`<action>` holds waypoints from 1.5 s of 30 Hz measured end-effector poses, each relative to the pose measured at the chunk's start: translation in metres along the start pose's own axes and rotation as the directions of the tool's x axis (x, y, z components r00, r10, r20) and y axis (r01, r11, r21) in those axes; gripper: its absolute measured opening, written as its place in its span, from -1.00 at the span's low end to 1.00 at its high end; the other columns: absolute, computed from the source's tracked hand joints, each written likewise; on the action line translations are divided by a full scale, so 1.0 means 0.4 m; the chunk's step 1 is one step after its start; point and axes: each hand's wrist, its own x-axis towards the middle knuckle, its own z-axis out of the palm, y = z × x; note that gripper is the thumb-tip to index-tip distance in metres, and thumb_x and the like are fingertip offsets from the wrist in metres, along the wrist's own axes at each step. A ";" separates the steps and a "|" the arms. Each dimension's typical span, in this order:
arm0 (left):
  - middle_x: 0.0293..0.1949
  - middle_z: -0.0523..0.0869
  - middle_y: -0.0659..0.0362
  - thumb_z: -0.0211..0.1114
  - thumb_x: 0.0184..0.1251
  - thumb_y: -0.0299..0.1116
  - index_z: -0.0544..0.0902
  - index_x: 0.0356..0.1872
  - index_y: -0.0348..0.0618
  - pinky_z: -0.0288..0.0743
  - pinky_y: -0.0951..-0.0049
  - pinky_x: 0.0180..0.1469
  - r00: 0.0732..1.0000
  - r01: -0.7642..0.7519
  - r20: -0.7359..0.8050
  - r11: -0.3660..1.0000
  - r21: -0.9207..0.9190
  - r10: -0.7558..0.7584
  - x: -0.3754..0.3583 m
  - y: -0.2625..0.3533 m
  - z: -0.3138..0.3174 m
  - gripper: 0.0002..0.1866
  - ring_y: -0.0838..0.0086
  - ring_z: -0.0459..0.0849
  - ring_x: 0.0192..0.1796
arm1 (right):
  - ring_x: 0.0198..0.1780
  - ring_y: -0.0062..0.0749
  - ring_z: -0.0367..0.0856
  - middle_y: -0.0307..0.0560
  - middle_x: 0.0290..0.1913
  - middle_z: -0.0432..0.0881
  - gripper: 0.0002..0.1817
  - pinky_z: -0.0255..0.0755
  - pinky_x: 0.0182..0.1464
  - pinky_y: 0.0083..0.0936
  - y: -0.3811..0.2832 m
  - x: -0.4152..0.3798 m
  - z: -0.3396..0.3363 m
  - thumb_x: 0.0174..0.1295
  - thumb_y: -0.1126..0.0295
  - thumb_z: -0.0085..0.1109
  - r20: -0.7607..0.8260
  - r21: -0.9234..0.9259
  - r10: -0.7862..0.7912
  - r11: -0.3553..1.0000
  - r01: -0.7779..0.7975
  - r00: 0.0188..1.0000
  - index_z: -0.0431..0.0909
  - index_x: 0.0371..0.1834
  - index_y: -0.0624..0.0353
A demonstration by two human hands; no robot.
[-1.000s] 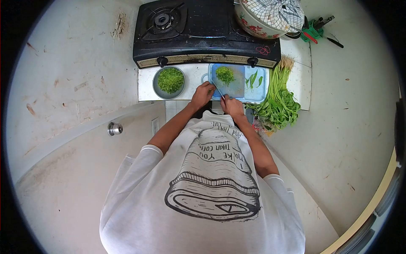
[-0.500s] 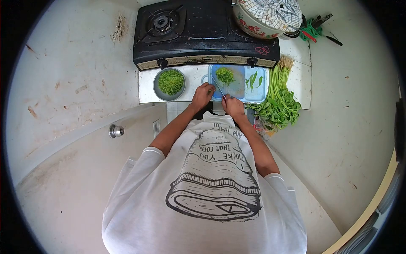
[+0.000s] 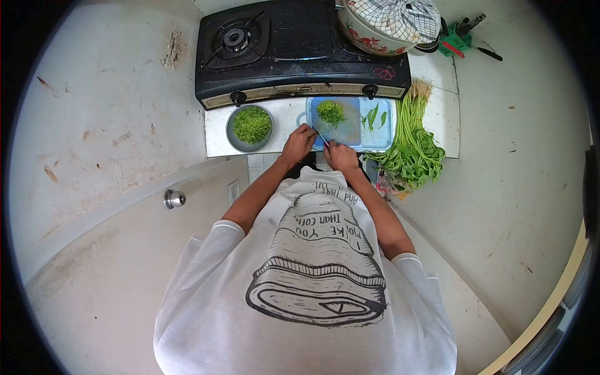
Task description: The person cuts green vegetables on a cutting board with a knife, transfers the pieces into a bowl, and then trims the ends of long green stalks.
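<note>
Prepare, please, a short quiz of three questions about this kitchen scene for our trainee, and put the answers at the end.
1. Which hand holds the knife?
2. True or false: the round bowl with chopped greens stands on the stove.
3. Fill in the missing word: the checked cloth lies on top of the flower-patterned ____.

Key:
1. The right hand.
2. False; the bowl stands on the white counter.
3. Pot.
</note>
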 end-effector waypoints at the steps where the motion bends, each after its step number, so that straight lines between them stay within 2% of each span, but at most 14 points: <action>1: -0.23 0.69 -0.03 0.33 0.34 -0.54 0.78 -0.14 -0.28 0.65 0.15 -0.07 1.000 -0.003 0.003 1.000 0.006 0.003 -0.001 0.003 -0.003 -0.86 0.01 0.74 -0.20 | -0.34 0.27 0.78 0.32 -0.43 0.74 -0.60 0.67 -0.23 0.09 0.001 -0.002 0.003 0.50 0.07 0.05 -0.008 0.010 0.008 1.000 -0.007 1.000 0.58 -0.12 0.26; 8: -0.23 0.69 -0.03 0.33 0.34 -0.54 0.79 -0.13 -0.26 0.65 0.16 -0.08 0.999 0.038 0.018 0.999 -0.023 -0.037 -0.006 0.001 -0.006 -0.85 0.02 0.74 -0.20 | -0.40 0.32 0.75 0.35 -0.48 0.71 -0.62 0.65 -0.28 0.13 0.014 -0.010 0.019 0.51 0.07 0.05 -0.049 0.029 -0.005 1.000 0.006 0.999 0.57 -0.12 0.22; 12: -0.24 0.69 -0.02 0.34 0.34 -0.54 0.79 -0.13 -0.24 0.65 0.15 -0.09 1.000 -0.014 -0.005 1.000 0.003 0.014 -0.005 -0.005 -0.005 -0.85 0.02 0.74 -0.20 | -0.38 0.32 0.76 0.35 -0.47 0.72 -0.62 0.65 -0.26 0.15 0.007 -0.017 0.015 0.51 0.08 0.04 -0.002 0.027 -0.015 1.000 0.015 1.000 0.57 -0.11 0.23; 15: -0.24 0.69 -0.02 0.34 0.33 -0.54 0.79 -0.13 -0.24 0.65 0.14 -0.08 1.000 -0.009 -0.011 1.000 -0.013 0.009 -0.005 -0.008 -0.002 -0.85 0.01 0.73 -0.20 | -0.36 0.26 0.79 0.32 -0.45 0.74 -0.61 0.69 -0.26 0.06 0.002 -0.011 0.013 0.44 0.09 0.12 0.001 0.012 -0.013 1.000 0.013 1.000 0.58 -0.14 0.28; 21: -0.23 0.70 -0.03 0.34 0.32 -0.53 0.79 -0.15 -0.23 0.65 0.14 -0.08 0.999 0.039 0.013 0.999 -0.011 -0.039 -0.002 -0.003 -0.005 -0.86 -0.02 0.74 -0.19 | -0.34 0.25 0.80 0.33 -0.43 0.74 -0.62 0.69 -0.24 0.04 0.001 -0.005 0.016 0.44 0.09 0.11 0.000 0.011 0.007 1.000 -0.007 1.000 0.59 -0.15 0.26; 24: -0.22 0.70 -0.04 0.33 0.33 -0.52 0.78 -0.17 -0.24 0.64 0.13 -0.07 0.999 0.037 0.004 0.998 -0.047 -0.037 0.001 -0.011 -0.004 -0.87 -0.03 0.74 -0.19 | -0.35 0.33 0.76 0.38 -0.44 0.72 -0.60 0.65 -0.22 0.14 0.007 -0.007 0.025 0.51 0.06 0.01 0.004 0.043 0.011 0.999 -0.011 1.000 0.56 -0.10 0.24; 30: -0.21 0.70 -0.04 0.33 0.35 -0.50 0.77 -0.15 -0.25 0.64 0.10 -0.06 0.999 0.039 0.032 0.999 -0.012 -0.039 -0.002 -0.006 -0.008 -0.87 -0.04 0.73 -0.18 | -0.36 0.33 0.76 0.36 -0.47 0.71 -0.61 0.65 -0.23 0.14 0.008 -0.018 0.019 0.51 0.06 0.04 -0.038 0.043 0.027 0.999 -0.025 0.999 0.56 -0.11 0.24; 36: -0.21 0.69 -0.04 0.33 0.36 -0.51 0.78 -0.14 -0.26 0.64 0.10 -0.06 0.999 0.019 0.025 1.000 0.009 -0.020 -0.004 -0.004 -0.009 -0.87 -0.04 0.73 -0.17 | -0.38 0.33 0.75 0.35 -0.48 0.71 -0.61 0.64 -0.24 0.15 -0.001 -0.027 0.021 0.50 0.07 0.05 -0.009 0.040 -0.001 0.999 0.001 1.000 0.56 -0.12 0.24; 39: -0.21 0.69 -0.04 0.32 0.35 -0.53 0.77 -0.13 -0.26 0.65 0.11 -0.05 1.000 -0.006 0.004 1.000 0.000 0.006 -0.010 -0.005 -0.004 -0.85 -0.04 0.73 -0.16 | -0.33 0.25 0.80 0.32 -0.42 0.75 -0.61 0.69 -0.24 0.08 -0.008 -0.012 0.020 0.47 0.08 0.07 -0.001 0.002 0.002 1.000 -0.002 1.000 0.57 -0.11 0.26; 45: -0.17 0.73 -0.05 0.32 0.33 -0.56 0.78 -0.11 -0.25 0.66 0.12 -0.03 0.999 0.031 -0.007 0.999 -0.025 -0.032 -0.023 -0.010 -0.004 -0.83 -0.03 0.75 -0.14 | -0.35 0.24 0.79 0.31 -0.44 0.74 -0.60 0.69 -0.24 0.07 -0.009 -0.012 0.022 0.48 0.07 0.07 -0.010 0.034 0.016 0.999 -0.016 1.000 0.57 -0.11 0.26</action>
